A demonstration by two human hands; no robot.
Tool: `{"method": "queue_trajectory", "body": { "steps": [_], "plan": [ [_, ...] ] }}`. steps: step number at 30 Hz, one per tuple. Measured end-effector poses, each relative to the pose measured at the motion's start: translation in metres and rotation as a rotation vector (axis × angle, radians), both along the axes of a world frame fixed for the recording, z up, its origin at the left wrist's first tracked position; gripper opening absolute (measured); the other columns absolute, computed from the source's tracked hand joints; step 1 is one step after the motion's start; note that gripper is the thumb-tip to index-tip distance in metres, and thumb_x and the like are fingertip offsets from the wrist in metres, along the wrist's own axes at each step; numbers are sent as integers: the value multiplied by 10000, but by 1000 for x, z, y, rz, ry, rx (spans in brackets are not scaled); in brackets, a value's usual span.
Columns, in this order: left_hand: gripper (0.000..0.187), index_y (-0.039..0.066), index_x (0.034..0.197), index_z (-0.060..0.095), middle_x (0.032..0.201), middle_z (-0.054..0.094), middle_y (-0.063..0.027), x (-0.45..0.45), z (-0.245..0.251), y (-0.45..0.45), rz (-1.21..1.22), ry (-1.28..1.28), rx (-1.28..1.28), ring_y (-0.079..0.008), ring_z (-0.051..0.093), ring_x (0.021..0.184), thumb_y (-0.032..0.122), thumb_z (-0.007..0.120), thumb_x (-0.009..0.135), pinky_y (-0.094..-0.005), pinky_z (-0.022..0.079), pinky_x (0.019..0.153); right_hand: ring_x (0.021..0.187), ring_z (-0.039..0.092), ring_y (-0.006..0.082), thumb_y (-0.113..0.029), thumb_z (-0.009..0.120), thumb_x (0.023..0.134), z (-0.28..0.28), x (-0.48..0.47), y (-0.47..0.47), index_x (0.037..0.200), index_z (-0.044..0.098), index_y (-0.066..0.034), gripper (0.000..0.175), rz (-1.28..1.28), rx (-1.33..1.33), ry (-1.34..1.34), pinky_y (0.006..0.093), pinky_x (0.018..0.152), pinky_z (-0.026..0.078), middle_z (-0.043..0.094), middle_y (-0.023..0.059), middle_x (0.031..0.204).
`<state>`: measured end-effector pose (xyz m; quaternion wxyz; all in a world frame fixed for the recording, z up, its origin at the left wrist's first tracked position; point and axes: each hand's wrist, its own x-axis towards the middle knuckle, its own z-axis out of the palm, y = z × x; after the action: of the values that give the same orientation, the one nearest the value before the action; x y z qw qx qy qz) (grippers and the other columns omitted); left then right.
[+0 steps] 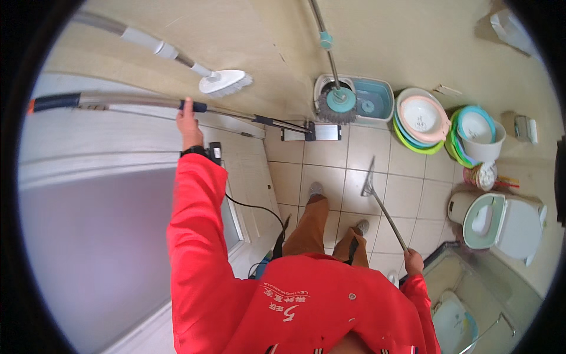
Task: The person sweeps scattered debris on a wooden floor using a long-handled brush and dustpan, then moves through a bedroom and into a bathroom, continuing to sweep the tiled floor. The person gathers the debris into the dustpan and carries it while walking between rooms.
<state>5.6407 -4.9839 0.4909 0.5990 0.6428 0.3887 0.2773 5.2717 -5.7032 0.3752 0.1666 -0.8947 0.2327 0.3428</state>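
My left hand (190,128) is at the dark grip of a flat mop (241,116), with its fingers on the pole. The mop's flat rectangular head (328,132) rests on the tiled floor by the wall. Low at my right side, my right hand (414,262) is closed around the pole of a long-handled floor tool (389,219). That tool's thin, triangular head (368,183) is down at the tiles ahead of my feet; its exact kind is unclear.
A white scrub brush (225,82) leans on the left wall. Ahead, a spin mop (338,101) stands in a mop bucket (375,95). Stacked basins (422,115), more basins (475,126) and a lidded bin (484,217) line the right side. A glass panel (486,283) is near my right arm.
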Motion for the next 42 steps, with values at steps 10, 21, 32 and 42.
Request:
{"method": "queue_trajectory", "body": {
  "steps": [10,21,32,42],
  "plan": [
    [321,48,694,450,644,499,-78,-5,37,-44,-333,-286,-119,-179,508,606,275,575,882,-351,479,629,858,595,363,-359,492,848,-1,62,65,1023,633,-90,351,4,44,-5,428,726,474,632,180,885],
    [316,38,706,469,620,494,-62,-58,77,-105,-335,-150,124,-159,485,598,275,545,901,-300,425,622,729,594,344,-301,473,863,-47,194,120,908,577,-112,221,518,45,-170,471,622,461,617,136,742],
    [406,51,713,434,666,465,-70,-101,121,-96,-293,-146,138,-176,456,684,398,489,917,-321,402,687,754,650,305,-198,530,772,-145,284,345,762,683,-69,200,610,247,-236,441,641,508,664,145,803],
    [407,79,722,430,699,458,-48,-84,119,-101,-352,-120,110,-167,442,718,432,463,923,-304,391,725,906,592,367,-356,448,859,-205,195,206,853,660,-26,392,251,292,83,447,791,472,626,210,911]
  ]
}}
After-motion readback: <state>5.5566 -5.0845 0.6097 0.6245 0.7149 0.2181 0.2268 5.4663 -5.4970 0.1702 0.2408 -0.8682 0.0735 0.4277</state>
